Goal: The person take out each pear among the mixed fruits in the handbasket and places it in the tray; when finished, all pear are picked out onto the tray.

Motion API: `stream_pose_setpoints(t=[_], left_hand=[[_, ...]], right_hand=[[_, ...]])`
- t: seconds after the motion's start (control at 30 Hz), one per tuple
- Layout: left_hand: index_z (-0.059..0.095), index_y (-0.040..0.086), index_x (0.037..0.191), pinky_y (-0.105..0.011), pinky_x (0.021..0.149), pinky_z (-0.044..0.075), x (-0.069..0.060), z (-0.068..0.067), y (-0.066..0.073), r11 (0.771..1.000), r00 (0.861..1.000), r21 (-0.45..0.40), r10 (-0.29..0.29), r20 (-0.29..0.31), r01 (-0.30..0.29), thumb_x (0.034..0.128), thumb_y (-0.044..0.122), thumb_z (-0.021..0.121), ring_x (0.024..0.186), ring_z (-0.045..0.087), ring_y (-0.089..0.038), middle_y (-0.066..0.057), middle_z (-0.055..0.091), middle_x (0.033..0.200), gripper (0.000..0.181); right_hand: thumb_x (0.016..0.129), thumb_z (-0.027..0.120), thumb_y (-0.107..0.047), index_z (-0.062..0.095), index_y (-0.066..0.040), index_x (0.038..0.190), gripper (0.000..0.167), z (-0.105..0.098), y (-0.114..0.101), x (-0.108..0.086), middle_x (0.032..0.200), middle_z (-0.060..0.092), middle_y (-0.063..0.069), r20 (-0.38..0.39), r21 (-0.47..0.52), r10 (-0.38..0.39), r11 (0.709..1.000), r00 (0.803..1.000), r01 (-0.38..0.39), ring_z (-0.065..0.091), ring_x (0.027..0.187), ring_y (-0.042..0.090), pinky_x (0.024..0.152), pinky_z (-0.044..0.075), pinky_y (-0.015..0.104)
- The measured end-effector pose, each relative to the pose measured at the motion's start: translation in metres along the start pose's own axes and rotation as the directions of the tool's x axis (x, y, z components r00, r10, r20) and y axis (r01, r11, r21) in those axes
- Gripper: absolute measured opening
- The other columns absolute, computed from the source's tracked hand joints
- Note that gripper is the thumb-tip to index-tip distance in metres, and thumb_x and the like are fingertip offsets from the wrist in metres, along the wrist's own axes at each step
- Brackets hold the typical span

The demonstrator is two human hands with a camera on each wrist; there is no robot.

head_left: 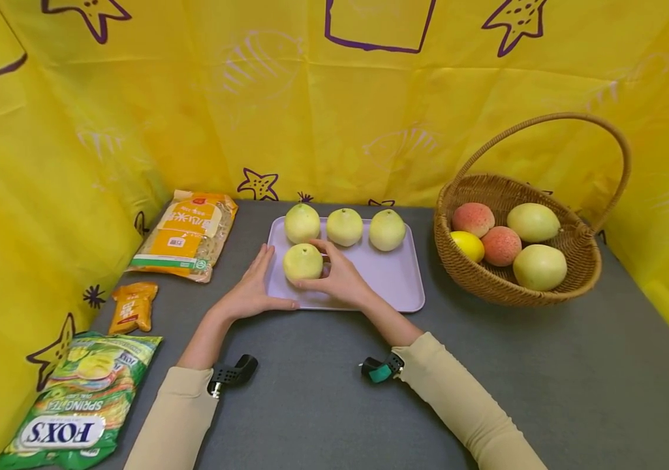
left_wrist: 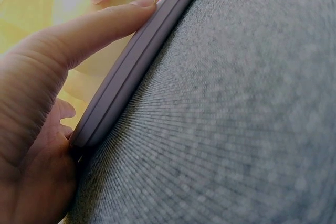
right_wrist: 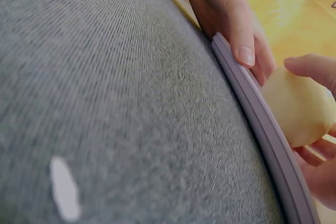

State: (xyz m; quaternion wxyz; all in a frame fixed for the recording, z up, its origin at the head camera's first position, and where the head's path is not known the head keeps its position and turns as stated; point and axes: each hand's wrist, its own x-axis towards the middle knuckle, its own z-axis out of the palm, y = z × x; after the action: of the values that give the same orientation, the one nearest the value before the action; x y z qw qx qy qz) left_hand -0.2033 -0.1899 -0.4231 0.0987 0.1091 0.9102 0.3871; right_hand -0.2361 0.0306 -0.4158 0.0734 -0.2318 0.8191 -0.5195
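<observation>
Clock positions refer to the tray's centre, with 12 o'clock pointing away from the person. The right hand [head_left: 342, 279] grips a round, pale yellow-green fruit [head_left: 301, 262] at 9 o'clock; whether the fruit bears on the tray cannot be told. The left hand [head_left: 250, 287] lies extended along the rim of the shallow, lilac, rectangular tray [head_left: 395, 281] at 8 o'clock, thumb at the near edge. Recommended: brace the tray with the left hand; before release, check that the fruit sits steady, since its form may roll. Avoid knocking the three matching fruits [head_left: 344, 227] along the far rim.

The tray lies on a grey, textile-surfaced desk [head_left: 305, 405]. A brown wicker basket [head_left: 510, 297] of mixed fruit stands at 3 o'clock. Yellow printed fabric [head_left: 193, 117] encloses the desk.
</observation>
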Motion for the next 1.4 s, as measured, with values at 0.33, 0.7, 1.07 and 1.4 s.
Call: stream_pose_setpoints(t=[0.33, 0.7, 1.07, 1.4], left_hand=[[-0.004, 0.006, 0.156, -0.064, 0.111, 0.008, 0.000, 0.000, 0.000, 1.000, 1.000, 0.001, -0.004, 0.006, 0.004, 0.0685, 0.049, 0.085, 0.146, -0.005, -0.040, -0.016, -0.014, 0.161, 0.132], [-0.004, 0.005, 0.156, -0.064, 0.111, 0.008, 0.000, 0.000, -0.002, 1.000, 1.000, 0.012, 0.010, 0.008, -0.010, 0.0687, 0.049, 0.085, 0.146, -0.005, -0.042, -0.017, -0.014, 0.161, 0.132], [-0.004, 0.005, 0.156, -0.065, 0.111, 0.008, 0.000, 0.001, -0.002, 1.000, 1.000, 0.005, 0.007, 0.008, -0.008, 0.0682, 0.048, 0.086, 0.145, -0.005, -0.042, -0.017, -0.014, 0.161, 0.133], [-0.002, 0.003, 0.156, -0.065, 0.111, 0.008, 0.000, 0.001, -0.002, 1.000, 1.000, 0.001, 0.019, -0.012, -0.019, 0.0678, 0.047, 0.086, 0.145, -0.004, -0.044, -0.020, -0.012, 0.161, 0.132]], right_hand=[[0.075, 0.085, -0.012, 0.040, -0.009, 0.145, 0.083, 0.000, 0.001, -0.003, 0.140, 0.049, 0.008, 0.041, 0.131, 0.034, 0.991, 0.999, -0.039, 0.054, 0.122, 0.023, 0.101, 0.044, 0.034], [0.075, 0.085, -0.008, 0.042, -0.007, 0.142, 0.080, 0.006, 0.001, -0.006, 0.138, 0.051, 0.010, 0.018, 0.152, 0.004, 0.988, 1.000, -0.006, 0.055, 0.120, 0.024, 0.099, 0.045, 0.034], [0.075, 0.085, -0.009, 0.043, -0.009, 0.142, 0.078, 0.009, -0.002, -0.007, 0.137, 0.052, 0.007, 0.031, 0.151, 0.013, 0.988, 0.999, -0.018, 0.055, 0.119, 0.021, 0.098, 0.046, 0.032], [0.078, 0.084, -0.019, 0.043, -0.014, 0.145, 0.079, 0.001, -0.004, -0.009, 0.143, 0.049, 0.002, 0.027, 0.102, 0.063, 0.993, 0.998, -0.066, 0.052, 0.124, 0.021, 0.098, 0.046, 0.035]])
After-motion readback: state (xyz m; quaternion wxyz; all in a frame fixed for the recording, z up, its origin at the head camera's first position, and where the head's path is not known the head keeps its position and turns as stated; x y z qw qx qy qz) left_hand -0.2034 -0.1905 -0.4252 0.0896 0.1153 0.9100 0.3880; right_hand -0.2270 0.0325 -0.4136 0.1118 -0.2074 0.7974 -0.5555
